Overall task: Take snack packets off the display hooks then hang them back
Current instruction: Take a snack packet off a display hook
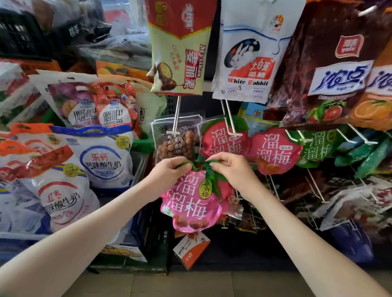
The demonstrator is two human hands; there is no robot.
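A pink plum-shaped snack packet (pixel 191 202) with a green leaf top hangs between my two hands, below the hooks. My left hand (pixel 170 169) pinches the green top edge on the left side. My right hand (pixel 230 169) pinches the same edge on the right. Just above, a white wire display hook (pixel 230 120) juts out over a matching pink packet (pixel 224 139). Another pink packet (pixel 275 150) and a green packet (pixel 318 145) hang on neighbouring hooks.
Above hang a red-and-cream chocolate bag (pixel 179 52), a White Rabbit candy bag (pixel 248 53) and brown and orange bags (pixel 339 66). A clear nut packet (pixel 179 139) hangs at left. Yoghurt bags (pixel 104 154) pile up on the left. More packets crowd hooks at right.
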